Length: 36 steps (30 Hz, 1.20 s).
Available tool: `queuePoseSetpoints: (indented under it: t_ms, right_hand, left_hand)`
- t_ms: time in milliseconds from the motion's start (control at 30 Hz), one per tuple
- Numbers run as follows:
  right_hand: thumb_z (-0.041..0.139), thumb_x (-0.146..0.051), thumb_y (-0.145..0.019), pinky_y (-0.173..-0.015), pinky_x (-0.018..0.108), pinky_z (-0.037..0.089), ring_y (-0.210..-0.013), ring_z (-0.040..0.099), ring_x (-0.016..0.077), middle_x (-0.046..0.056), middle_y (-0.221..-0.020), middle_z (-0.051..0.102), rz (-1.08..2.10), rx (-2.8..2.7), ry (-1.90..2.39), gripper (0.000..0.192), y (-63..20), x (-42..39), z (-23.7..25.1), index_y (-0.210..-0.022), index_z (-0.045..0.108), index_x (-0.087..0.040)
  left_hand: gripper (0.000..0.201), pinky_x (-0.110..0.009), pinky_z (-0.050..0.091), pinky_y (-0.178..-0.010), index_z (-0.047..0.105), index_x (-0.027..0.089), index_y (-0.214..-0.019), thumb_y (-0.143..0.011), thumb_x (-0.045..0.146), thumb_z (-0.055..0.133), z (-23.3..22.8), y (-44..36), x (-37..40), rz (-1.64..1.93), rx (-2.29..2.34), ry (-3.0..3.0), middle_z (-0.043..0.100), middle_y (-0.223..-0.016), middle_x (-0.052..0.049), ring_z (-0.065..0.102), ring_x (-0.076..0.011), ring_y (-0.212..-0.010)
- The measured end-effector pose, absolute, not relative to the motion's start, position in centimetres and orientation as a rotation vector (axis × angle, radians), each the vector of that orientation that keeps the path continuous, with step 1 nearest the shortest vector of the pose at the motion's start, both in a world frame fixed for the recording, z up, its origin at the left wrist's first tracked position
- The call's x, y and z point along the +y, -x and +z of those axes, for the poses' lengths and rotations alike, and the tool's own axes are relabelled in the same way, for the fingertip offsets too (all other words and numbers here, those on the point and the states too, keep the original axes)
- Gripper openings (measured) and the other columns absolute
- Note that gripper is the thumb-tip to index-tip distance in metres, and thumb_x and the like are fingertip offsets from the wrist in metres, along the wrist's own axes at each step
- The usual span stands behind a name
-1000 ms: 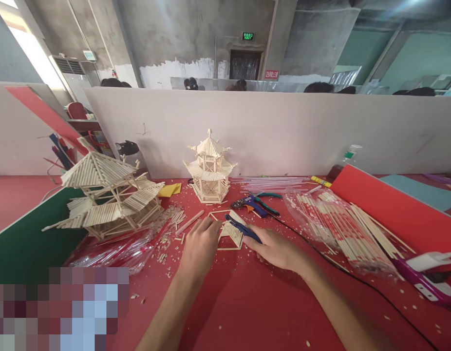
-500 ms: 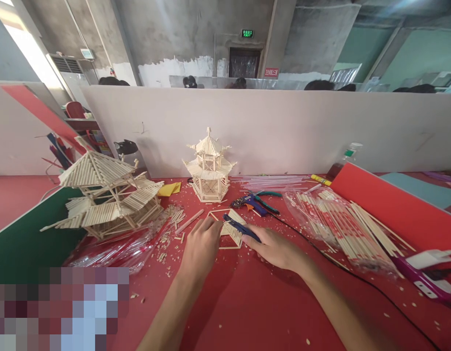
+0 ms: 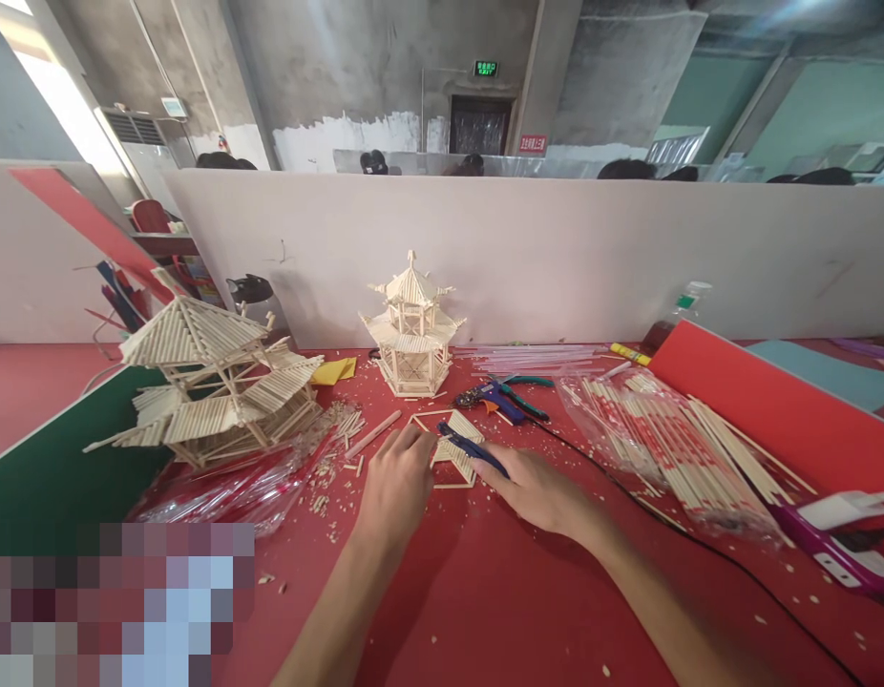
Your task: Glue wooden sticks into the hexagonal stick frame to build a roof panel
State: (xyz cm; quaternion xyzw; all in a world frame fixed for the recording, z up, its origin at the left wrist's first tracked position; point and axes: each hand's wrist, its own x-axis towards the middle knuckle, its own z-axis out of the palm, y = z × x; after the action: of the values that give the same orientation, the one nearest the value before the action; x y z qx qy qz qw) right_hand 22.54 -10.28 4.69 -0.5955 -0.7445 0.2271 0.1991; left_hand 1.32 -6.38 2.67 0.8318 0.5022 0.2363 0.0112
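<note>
My right hand [image 3: 538, 485] is closed round dark blue pliers [image 3: 474, 448], whose tip points left toward my other hand. Beneath the pliers, a flat six-sided frame of thin wooden sticks [image 3: 456, 485] lies on the red table, partly filled with rows of sticks. My left hand [image 3: 399, 472] is closed at the frame's left side, fingers pinched; what they hold is hidden behind the knuckles. Just beyond the frame rests a blue glue gun [image 3: 505, 401], next to pliers with teal handles [image 3: 529, 381]. A small stick pagoda [image 3: 413, 329] stands upright behind.
A larger stick pagoda [image 3: 213, 372] stands at left beside plastic wrapping [image 3: 227, 487]. At right are bagged wooden sticks [image 3: 657, 439], a black cord [image 3: 671, 523] and a purple power strip [image 3: 835, 553]. Pale glue sticks [image 3: 535, 359] lie along the back. Wood scraps litter the red table [image 3: 485, 611].
Hardly anything differs. Both hands and the pliers keep almost the same place over the frame; the whole view has shifted very slightly.
</note>
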Motion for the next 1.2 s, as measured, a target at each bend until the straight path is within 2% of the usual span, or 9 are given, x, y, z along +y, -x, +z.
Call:
queuePoseSetpoints:
  t_ms: [200, 367, 633, 933, 1033, 1200]
  right_hand:
    - [0.04, -0.047, -0.108, -0.078, 0.029, 0.047, -0.098, 0.075, 0.0294, 0.011, -0.098, 0.08, 0.677, -2.052, 1.743, 0.042, -22.0, -10.1, 3.8, -0.122, 0.07, -0.021]
    - [0.035, -0.048, -0.108, -0.073, 0.029, 0.045, -0.097, 0.075, 0.0299, 0.012, -0.097, 0.079, 0.608, -2.103, 1.803, 0.045, -22.2, -9.6, 3.0, -0.117, 0.07, -0.02]
    - [0.032, -0.049, -0.109, -0.07, 0.029, 0.042, -0.099, 0.075, 0.0315, 0.012, -0.101, 0.079, 0.543, -2.149, 1.805, 0.045, -22.4, -9.2, 2.2, -0.117, 0.067, -0.021]
    - [0.028, -0.049, -0.11, -0.065, 0.029, 0.039, -0.089, 0.077, 0.0305, 0.013, -0.091, 0.079, 0.443, -2.167, 1.861, 0.053, -22.1, -8.9, 1.4, -0.104, 0.071, -0.018]
    - [0.03, -0.05, -0.109, -0.066, 0.029, 0.04, -0.089, 0.077, 0.0312, 0.013, -0.09, 0.079, 0.438, -2.166, 1.867, 0.052, -22.1, -8.9, 1.8, -0.102, 0.071, -0.019]
    - [0.028, -0.053, -0.109, -0.069, 0.033, 0.043, -0.09, 0.076, 0.0332, 0.015, -0.094, 0.078, 0.295, -2.155, 2.002, 0.051, -23.2, -9.2, 3.4, -0.112, 0.066, -0.018]
  left_hand:
    - [0.038, -0.03, 0.049, -0.082, 0.072, 0.022, -0.101, -0.084, -0.003, 0.048, 2.9, -1.6, -6.3, 0.643, 1.611, -2.567, 0.07, -0.099, -0.007, 0.067, -0.0243, -0.099]
    - [0.037, -0.028, 0.047, -0.074, 0.071, 0.023, -0.099, -0.085, -0.002, 0.047, 2.8, -1.9, -6.2, 0.598, 1.633, -2.564, 0.07, -0.101, -0.006, 0.068, -0.0236, -0.097]
    - [0.035, -0.028, 0.046, -0.073, 0.07, 0.022, -0.098, -0.087, -0.001, 0.046, 2.3, -2.3, -5.8, 0.549, 1.639, -2.582, 0.071, -0.103, -0.006, 0.068, -0.0234, -0.1]
    - [0.037, -0.029, 0.048, -0.076, 0.071, 0.021, -0.102, -0.086, -0.002, 0.047, 2.5, -2.4, -5.9, 0.575, 1.623, -2.578, 0.071, -0.105, -0.008, 0.068, -0.0244, -0.101]
    - [0.034, -0.029, 0.049, -0.078, 0.072, 0.022, -0.103, -0.089, 0.001, 0.05, 2.5, -2.0, -5.7, 0.594, 1.601, -2.566, 0.072, -0.104, -0.008, 0.068, -0.0239, -0.099]
    - [0.03, -0.028, 0.046, -0.077, 0.073, 0.022, -0.101, -0.1, 0.011, 0.045, 1.9, -1.2, -5.1, 0.673, 1.578, -2.51, 0.073, -0.099, -0.007, 0.07, -0.0217, -0.094]
